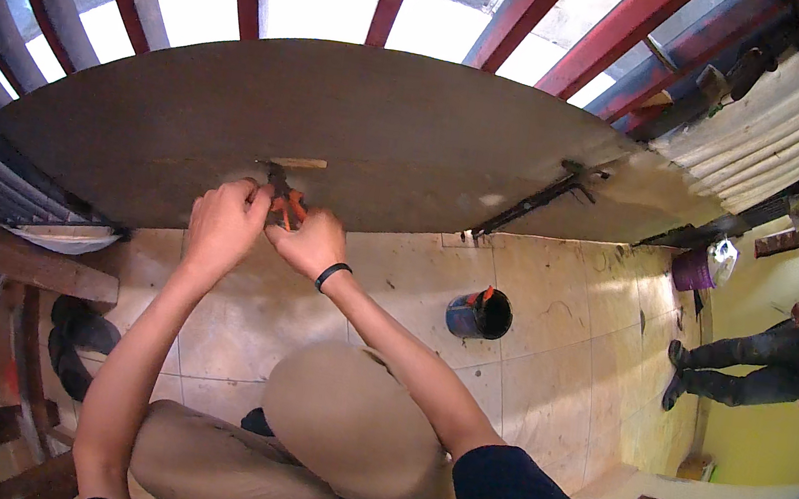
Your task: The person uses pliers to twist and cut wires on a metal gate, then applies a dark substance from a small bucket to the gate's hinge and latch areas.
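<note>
Orange and black, the plier-like tool (295,204) sits in the right hand (311,243), whose fingers are closed round its handles, its dark head pointing up toward a short wooden strip (300,164) at the low grey-brown wall (388,107). The left hand (224,224) is just beside the tool, its fingers drawn narrow, though whether they grip anything cannot be told. A dark bucket (464,315) stands on the tiled floor (542,390) to the right, well apart from both hands.
</note>
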Demonstrator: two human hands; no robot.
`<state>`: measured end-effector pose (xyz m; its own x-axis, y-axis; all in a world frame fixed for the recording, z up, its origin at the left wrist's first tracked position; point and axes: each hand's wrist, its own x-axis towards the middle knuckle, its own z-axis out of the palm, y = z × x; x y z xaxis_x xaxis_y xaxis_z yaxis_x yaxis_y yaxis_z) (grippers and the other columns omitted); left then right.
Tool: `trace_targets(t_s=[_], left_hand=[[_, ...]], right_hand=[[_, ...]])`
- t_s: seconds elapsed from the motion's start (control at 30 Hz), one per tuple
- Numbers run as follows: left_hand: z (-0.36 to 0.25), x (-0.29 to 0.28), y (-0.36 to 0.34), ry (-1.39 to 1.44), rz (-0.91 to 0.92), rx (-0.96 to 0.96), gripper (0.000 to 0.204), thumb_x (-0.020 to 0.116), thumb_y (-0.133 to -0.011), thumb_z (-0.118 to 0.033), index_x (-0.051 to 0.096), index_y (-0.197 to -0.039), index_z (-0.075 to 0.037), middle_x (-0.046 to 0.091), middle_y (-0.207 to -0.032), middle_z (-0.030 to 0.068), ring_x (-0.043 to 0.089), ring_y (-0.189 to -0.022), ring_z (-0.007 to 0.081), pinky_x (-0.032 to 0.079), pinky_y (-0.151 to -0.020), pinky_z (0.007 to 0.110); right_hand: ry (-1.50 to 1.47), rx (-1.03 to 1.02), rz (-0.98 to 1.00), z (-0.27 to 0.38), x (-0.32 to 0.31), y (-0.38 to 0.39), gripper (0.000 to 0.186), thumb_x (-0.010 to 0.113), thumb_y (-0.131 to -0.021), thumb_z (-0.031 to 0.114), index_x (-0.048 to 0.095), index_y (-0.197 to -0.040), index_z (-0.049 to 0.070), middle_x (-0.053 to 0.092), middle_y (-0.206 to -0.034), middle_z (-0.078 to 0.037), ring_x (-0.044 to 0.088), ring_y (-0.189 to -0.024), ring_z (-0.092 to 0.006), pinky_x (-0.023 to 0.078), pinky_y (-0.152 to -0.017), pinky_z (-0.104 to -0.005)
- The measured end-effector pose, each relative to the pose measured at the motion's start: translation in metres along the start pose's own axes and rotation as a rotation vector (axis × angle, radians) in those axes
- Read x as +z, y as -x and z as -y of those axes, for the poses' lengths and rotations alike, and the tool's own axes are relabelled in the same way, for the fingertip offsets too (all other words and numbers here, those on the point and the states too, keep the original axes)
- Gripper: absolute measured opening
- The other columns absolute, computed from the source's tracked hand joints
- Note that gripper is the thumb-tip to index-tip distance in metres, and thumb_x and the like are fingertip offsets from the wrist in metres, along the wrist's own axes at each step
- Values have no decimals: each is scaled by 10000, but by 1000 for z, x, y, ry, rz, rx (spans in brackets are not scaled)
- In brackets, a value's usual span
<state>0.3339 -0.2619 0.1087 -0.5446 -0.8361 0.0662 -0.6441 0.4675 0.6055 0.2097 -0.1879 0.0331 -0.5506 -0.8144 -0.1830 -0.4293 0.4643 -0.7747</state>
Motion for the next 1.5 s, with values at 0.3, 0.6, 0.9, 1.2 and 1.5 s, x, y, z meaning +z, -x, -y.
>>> trace_targets(t_s=[0.3,0.6,0.9,1.2,1.5], left_hand=[[-5,15,-3,-34,29,57,367,563,-962,-337,707,-927,-1,692,-874,234,667,-853,448,505,-728,512],[8,11,-2,7,-42,86,388,569,-964,-376,739,-957,-28,698,-874,230,683,-838,407,518,-759,485],[-6,5,1,-45,-47,54,364,559,-957,-332,726,-907,-12,696,-819,222,671,-809,442,519,-737,525],[-11,16,7,47,-82,75,349,537,-950,-282,702,-845,7,670,-760,239,657,-759,460,511,-707,532],[-8,27,7,151,-119,66,345,538,-935,-263,648,-783,26,647,-746,252,645,-733,461,492,-680,540]], right_hand=[[-97,-66,-77,-23,-1,-2,288,689,-732,320,752,-929,120,715,-874,-216,700,-865,-405,559,-819,-483],[2,-170,-13,-20,-2,-6,359,658,-761,443,741,-932,139,726,-856,-188,711,-849,-366,563,-784,-465],[-282,-45,191,-20,-54,27,441,841,-808,352,648,-909,-31,694,-698,-85,673,-583,-160,534,-544,-349],[392,-296,-277,-23,-58,6,484,835,-696,461,679,-852,29,711,-737,-205,720,-743,-400,574,-683,-481],[627,-302,-352,0,-52,-3,524,823,-736,461,600,-967,47,714,-792,-224,719,-739,-416,570,-615,-506]])
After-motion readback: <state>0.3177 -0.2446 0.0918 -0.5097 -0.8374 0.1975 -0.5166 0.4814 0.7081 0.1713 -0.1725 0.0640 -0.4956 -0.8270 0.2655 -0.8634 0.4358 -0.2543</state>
